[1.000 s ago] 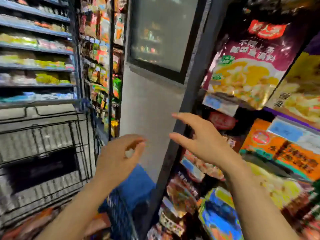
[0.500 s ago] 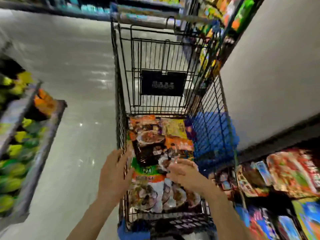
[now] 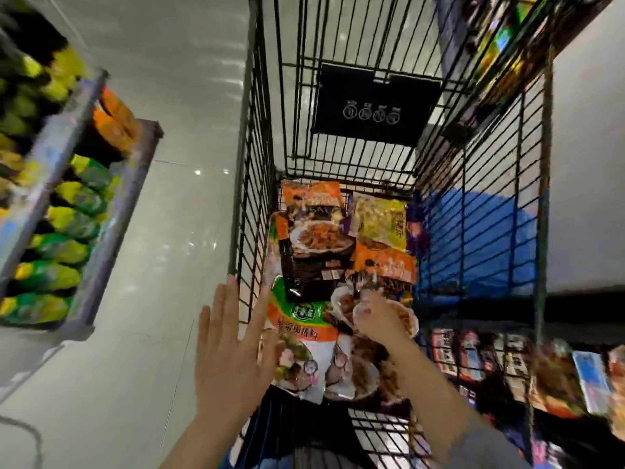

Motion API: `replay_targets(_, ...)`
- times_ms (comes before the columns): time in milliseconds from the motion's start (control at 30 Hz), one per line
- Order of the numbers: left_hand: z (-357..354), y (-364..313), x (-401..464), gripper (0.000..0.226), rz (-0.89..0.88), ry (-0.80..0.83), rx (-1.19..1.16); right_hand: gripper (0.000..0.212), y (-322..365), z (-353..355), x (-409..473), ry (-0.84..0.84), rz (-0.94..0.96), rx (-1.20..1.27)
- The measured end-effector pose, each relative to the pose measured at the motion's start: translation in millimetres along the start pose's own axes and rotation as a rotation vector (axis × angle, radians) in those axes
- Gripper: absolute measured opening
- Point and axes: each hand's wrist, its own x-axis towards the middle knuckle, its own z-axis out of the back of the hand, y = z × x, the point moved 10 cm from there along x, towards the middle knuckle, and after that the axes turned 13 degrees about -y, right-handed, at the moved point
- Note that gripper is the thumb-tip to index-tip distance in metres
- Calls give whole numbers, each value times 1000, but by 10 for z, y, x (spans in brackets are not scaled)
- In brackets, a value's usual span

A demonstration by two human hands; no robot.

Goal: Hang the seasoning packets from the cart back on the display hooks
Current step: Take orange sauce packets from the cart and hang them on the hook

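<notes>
Several seasoning packets lie in a heap in the black wire cart [image 3: 252, 164]. Among them are an orange packet [image 3: 311, 194], a yellow one [image 3: 382, 221], a black one [image 3: 314, 262] and a green, orange and white one [image 3: 301, 319]. My right hand [image 3: 375, 319] is down inside the cart, fingers curled on the top edge of a white packet with plate pictures [image 3: 345, 299], which still rests on the heap. My left hand [image 3: 230, 357] is flat with spread fingers at the cart's left wall, holding nothing.
The display of hanging packets [image 3: 554, 377] is low on the right, beyond the cart's right wall. A blue container [image 3: 480, 238] sits behind that wall. A shelf of green and yellow bags [image 3: 61, 214] juts out on the left. Pale tiled floor [image 3: 152, 299] lies between.
My view swung from the display down into the cart. Both hands dropped; the right one reached into the heap and curled onto a packet, while the left came to the cart's left wall.
</notes>
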Motion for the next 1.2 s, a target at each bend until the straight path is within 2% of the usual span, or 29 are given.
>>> replay_targets(67, -10, -5, -7, 57, -16, -18, 34, 49, 74, 86, 423, -39, 97, -130)
replay_targets(200, -3, 12, 5, 56, -11, -53, 72, 66, 305, -106, 1106, 84, 382, -577)
replay_targets(267, 3, 10, 12, 56, -10, -62, 83, 59, 395, -328, 1207, 187, 624, -941)
replay_targets(333, 8, -1, 9, 57, -18, -68, 80, 49, 410, -468, 1177, 206, 810, -1227)
replay_targets(433, 15, 6, -25, 56, -8, -80, 70, 50, 324, -536, 1157, 170, 910, -1424)
replay_targets(600, 24, -13, -42, 57, 3, -94, 44, 48, 287, -538, 1040, 267, 954, -1531)
replay_targets(733, 27, -9, -50, 56, 7, -94, 10, 43, 411, -446, 648, 309, 1040, -1381)
replay_targets(800, 26, -10, -47, 55, 6, -100, -15, 36, 476, -556, 320, 324, 1168, -1292)
replay_targets(867, 29, -17, -35, 54, 6, -104, -33, 29, 490, -815, -25, 329, 1332, -1311)
replay_targets(967, 40, -16, -31, 52, 14, -96, -40, 27, 537, -1266, -452, 379, 1476, -1299)
replay_targets(1033, 29, -19, -35, 52, 9, -79, -32, 30, 615, -1461, -657, 382, 1546, -1270)
replay_targets(1100, 9, -21, -45, 54, 10, -68, -28, 37, 659, -1541, -677, 360, 1513, -1221)
replay_targets(1200, 17, -15, -49, 54, 10, -73, -32, 66, 665, -1453, -547, 362, 1390, -1153)
